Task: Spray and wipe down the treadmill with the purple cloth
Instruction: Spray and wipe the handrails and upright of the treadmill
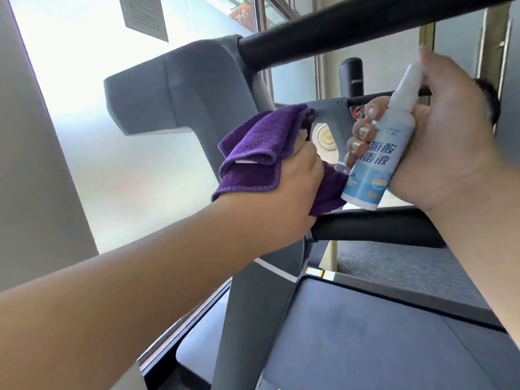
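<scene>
The grey treadmill frame (180, 91) fills the middle of the tilted view, with its dark belt deck (351, 333) below. My left hand (284, 190) grips the bunched purple cloth (253, 153) and presses it against the grey upright, just above the black padded handrail (377, 226). My right hand (447, 130) holds a white and blue spray bottle (377, 153) upright to the right of the cloth, fingers wrapped around its body. The bottle's nozzle end points up toward the upper black bar (351, 32).
A bright frosted window (92, 88) lies behind the treadmill, with a paper notice (143, 15) stuck on it. A grey wall panel (31, 175) stands at the left. Another black padded post (351, 77) rises behind the console. Grey carpet (399, 266) lies to the right of the deck.
</scene>
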